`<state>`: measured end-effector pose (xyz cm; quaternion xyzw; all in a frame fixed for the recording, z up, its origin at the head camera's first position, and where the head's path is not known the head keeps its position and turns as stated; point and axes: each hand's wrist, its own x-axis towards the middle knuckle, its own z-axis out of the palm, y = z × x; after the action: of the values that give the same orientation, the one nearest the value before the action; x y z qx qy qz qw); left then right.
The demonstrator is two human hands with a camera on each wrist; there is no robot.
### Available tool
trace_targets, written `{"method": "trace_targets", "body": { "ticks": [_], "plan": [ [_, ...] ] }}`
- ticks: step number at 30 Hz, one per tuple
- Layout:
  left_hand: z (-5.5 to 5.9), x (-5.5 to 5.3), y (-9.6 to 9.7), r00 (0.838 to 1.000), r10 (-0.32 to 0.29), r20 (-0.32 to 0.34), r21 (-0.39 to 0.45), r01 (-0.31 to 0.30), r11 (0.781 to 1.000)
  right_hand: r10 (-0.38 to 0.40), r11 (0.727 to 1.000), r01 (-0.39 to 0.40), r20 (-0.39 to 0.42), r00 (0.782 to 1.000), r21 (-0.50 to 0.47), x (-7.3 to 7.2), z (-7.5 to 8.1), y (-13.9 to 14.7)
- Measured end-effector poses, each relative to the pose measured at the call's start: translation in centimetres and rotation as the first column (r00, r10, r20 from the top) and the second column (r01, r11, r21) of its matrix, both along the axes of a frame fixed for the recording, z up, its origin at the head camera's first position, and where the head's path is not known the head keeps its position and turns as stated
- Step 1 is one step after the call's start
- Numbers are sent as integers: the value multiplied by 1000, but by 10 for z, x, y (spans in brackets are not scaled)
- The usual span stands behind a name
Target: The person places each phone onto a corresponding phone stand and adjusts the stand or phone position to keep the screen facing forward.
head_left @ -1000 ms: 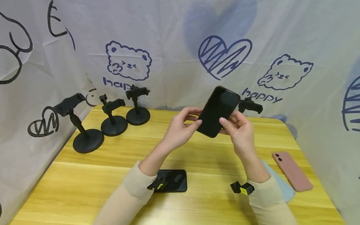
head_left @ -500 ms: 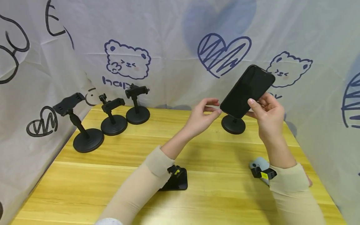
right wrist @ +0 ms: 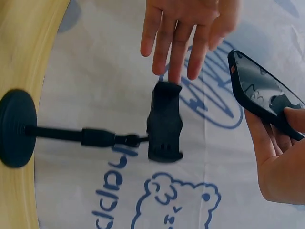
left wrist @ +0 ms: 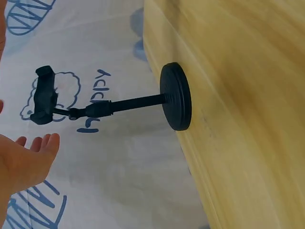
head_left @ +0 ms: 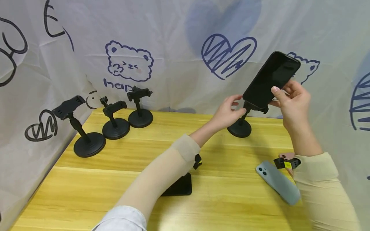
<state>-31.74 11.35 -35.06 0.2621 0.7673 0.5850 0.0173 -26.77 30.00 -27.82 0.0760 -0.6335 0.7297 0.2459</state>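
Observation:
My right hand pinches a black smartphone near its lower right side, thumb over the dark screen and fingers behind. The phone is raised and tilted in front of a black phone stand, covering part of its clamp in the head view. In the right wrist view the phone is apart from the clamp. My left hand reaches toward the stand with fingers extended and holds nothing. Its fingertips are right at the clamp's end in the right wrist view.
Three more black phone stands stand at the back left. Another black phone lies under my left forearm. A light blue phone and a pink phone, partly hidden by my right wrist, lie on the wooden table at right.
My right hand has carried the black phone up and to the right, toward the stand. My left hand has let go of the phone and followed rightward.

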Motion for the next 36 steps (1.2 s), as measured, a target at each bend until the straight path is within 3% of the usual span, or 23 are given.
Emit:
{"method": "trace_targets", "body": {
  "ticks": [3, 12, 19, 30, 36],
  "plan": [
    [5, -7, 12, 999, 25, 25, -61, -23, 998, -15, 1000, 15, 23, 1000, 9, -5, 2, 7],
    [11, -16, 37, 989, 120, 82, -120, -110, 987, -43, 997, 36, 112, 993, 68, -20, -4, 22],
    [9, -18, 42, 986, 157, 55, -145, -147, 978, -41, 995, 28, 139, 989, 93, -29, -12, 28],
    [1, -19, 40, 975, 169, 141, -30, -167, 986, -5, 997, -6, 130, 991, 82, -36, -22, 30],
    [-2, -18, 36, 975, 173, 142, 15, -177, 984, -4, 995, -11, 155, 988, 98, -36, -28, 30]
  ]
}}
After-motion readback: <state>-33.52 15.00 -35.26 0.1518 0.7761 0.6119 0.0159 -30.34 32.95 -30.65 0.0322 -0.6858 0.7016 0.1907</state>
